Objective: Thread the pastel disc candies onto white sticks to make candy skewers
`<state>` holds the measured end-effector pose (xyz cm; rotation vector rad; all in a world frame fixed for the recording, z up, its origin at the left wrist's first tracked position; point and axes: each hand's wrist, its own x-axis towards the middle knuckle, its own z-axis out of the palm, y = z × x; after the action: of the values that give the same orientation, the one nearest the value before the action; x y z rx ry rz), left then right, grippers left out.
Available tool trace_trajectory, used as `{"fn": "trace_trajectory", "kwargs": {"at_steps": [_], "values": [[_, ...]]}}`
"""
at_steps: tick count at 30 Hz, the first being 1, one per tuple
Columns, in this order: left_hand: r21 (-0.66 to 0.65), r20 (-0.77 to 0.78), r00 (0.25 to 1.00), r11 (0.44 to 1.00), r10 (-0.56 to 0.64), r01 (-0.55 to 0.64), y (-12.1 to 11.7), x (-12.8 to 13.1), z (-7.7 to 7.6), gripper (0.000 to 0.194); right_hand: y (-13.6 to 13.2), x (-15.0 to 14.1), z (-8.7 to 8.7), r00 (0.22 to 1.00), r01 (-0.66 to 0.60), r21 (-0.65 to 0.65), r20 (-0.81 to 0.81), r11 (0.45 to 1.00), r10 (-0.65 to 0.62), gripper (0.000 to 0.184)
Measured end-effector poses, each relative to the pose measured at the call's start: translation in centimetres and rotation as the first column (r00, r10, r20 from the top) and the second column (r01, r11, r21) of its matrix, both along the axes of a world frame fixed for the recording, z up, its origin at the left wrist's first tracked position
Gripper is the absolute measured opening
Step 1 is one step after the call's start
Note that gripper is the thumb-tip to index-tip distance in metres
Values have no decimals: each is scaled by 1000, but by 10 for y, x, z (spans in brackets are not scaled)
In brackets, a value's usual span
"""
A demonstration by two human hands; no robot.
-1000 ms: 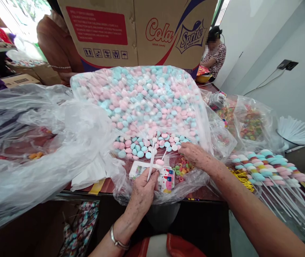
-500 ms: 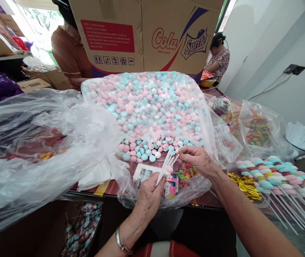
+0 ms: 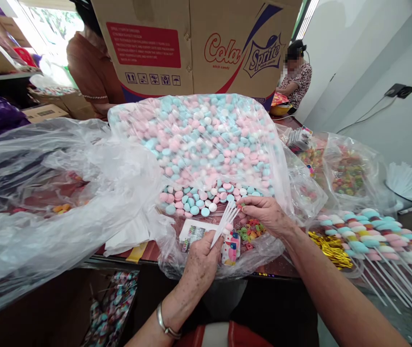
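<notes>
My left hand (image 3: 203, 258) is closed around a fanned bundle of white sticks (image 3: 224, 222), their tips pointing up and away. Close to those tips, my right hand (image 3: 265, 212) pinches a small reddish-green gummy ring (image 3: 241, 206). Below it lies a little heap of coloured gummy rings (image 3: 251, 231) on the plastic. Under the sticks are a printed card (image 3: 231, 248) and a white card with a patterned label (image 3: 192, 237). Beyond both hands, pink, blue and white marshmallows (image 3: 194, 202) spill from the mouth of a large clear bag (image 3: 206, 135).
A cardboard box (image 3: 198, 48) stands behind the bag. Crumpled plastic (image 3: 119, 193) covers the left. On the right lie gold twist ties (image 3: 330, 248), finished marshmallow sticks (image 3: 375, 236), a bag of gummy rings (image 3: 350, 168) and loose white sticks (image 3: 411, 183). Two people sit beyond.
The right hand with the gummy ring has shifted slightly left against the stick tips. The left hand keeps its hold on the sticks. The view has tilted a little.
</notes>
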<state>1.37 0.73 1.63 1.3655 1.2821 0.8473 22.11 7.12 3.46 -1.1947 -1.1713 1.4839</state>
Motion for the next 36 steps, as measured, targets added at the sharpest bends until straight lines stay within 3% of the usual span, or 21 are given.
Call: {"fn": "trace_trajectory", "kwargs": {"at_steps": [5,7,17,21,26,31,34,36], "values": [[21,-47,999,1000,-12,13,0,-1,0,30,2,12,-1,951,-124,167,301,978,69,29],[19,-46,999,999,-25,26,1,-2,0,30,3,16,-2,927,-158,179,366,971,84,28],[13,-45,998,999,-43,44,1,-3,-1,34,-1,15,-5,984,-51,7,172,999,49,40],[11,-56,997,999,-49,49,1,-2,-2,33,-1,15,-4,986,-76,-4,147,997,76,40],[11,-51,996,997,-80,80,0,-4,-1,34,-2,17,-8,948,-235,16,224,972,226,40],[21,-41,993,994,-110,111,1,-4,-1,34,-14,4,-4,846,-465,52,321,884,426,35],[21,-1,998,998,-59,59,1,-4,-3,35,-17,0,3,848,-442,93,366,892,382,42],[14,52,999,1000,7,-8,2,-4,-9,33,-11,2,8,888,-297,144,405,944,218,46]]}}
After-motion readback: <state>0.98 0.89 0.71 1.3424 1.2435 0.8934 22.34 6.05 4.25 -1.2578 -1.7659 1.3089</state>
